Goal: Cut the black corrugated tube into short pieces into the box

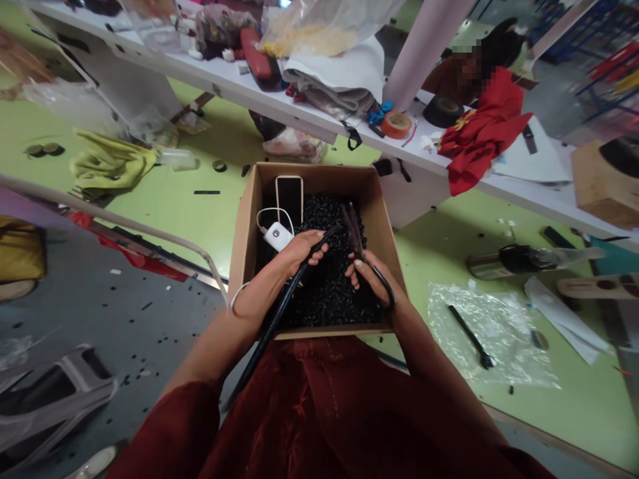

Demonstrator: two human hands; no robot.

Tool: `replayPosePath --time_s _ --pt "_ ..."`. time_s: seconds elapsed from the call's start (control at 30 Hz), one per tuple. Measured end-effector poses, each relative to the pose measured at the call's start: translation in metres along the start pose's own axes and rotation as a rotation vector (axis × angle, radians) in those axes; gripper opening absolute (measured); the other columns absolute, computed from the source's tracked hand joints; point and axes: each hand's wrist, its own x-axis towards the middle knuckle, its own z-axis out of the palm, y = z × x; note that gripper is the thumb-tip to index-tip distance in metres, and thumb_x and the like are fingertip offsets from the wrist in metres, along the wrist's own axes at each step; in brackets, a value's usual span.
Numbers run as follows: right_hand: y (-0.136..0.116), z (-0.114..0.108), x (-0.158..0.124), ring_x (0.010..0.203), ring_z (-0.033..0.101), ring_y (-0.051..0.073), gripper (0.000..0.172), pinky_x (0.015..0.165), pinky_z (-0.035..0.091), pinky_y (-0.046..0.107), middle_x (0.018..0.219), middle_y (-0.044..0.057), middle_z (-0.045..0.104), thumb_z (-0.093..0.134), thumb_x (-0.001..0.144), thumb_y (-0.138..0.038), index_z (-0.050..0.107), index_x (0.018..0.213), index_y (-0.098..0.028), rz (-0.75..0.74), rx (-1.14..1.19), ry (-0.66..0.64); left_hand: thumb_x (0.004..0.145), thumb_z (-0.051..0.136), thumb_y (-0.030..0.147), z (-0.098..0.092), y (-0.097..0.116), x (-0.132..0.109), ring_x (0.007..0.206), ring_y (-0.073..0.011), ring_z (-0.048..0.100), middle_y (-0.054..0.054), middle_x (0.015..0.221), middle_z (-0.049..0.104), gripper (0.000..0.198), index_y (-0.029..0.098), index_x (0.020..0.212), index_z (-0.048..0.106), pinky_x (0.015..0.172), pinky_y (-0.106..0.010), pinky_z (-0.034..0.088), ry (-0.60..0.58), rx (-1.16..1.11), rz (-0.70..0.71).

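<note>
My left hand (307, 249) is closed around a long black ribbed tube (279, 313), which trails down past my forearm toward my lap. Its upper end points to the right, over a cardboard box (388, 226). My right hand (369, 269) grips scissors (385, 283) with black handles; their blades, blurred, point up and a little left, close to the tube's end. Beneath both hands the box holds a heap of small black pieces (329, 303). A phone (289, 196) leans inside the box at the back left, beside a white device (277, 236) with a white cable.
Green tabletop (210, 219) surrounds the box. At the right lie a clear plastic bag (499, 332) with a black strip on it and a steel bottle (492, 264). A white shelf (344, 133) with tape rolls and red cloth (484, 126) runs behind. Another person sits beyond.
</note>
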Motion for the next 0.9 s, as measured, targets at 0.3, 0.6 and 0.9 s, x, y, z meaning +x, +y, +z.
replayPosePath --time_s 0.3,0.6,0.9 --pt "-0.002 -0.002 0.005 0.061 0.056 0.013 0.042 0.058 0.049 0.028 0.08 0.002 0.062 0.049 0.083 -0.054 0.048 0.109 -0.021 -0.006 -0.142 0.147 0.092 0.04 0.016 -0.006 0.003 0.0 0.037 -0.0005 0.029 0.003 0.06 0.044 0.009 0.014 0.087 0.047 0.032 -0.01 0.017 -0.139 -0.249 -0.132" --pt "0.012 -0.002 0.008 0.079 0.063 0.019 0.048 0.077 0.051 0.036 0.094 0.005 0.064 0.054 0.08 -0.052 0.047 0.116 -0.022 -0.027 -0.249 0.075 0.089 0.049 0.021 -0.001 0.003 -0.002 0.041 -0.0018 0.037 0.001 0.064 0.049 0.011 0.011 0.087 0.055 0.033 -0.012 0.022 -0.026 -0.065 0.052" --pt "0.007 -0.002 0.005 0.082 0.063 0.022 0.047 0.081 0.048 0.038 0.095 0.005 0.066 0.054 0.08 -0.049 0.046 0.119 -0.024 -0.022 -0.382 0.007 0.086 0.054 0.017 0.006 0.002 -0.005 0.041 -0.0015 0.037 0.002 0.064 0.051 0.013 0.012 0.095 0.062 0.035 -0.015 0.023 0.116 0.198 0.14"
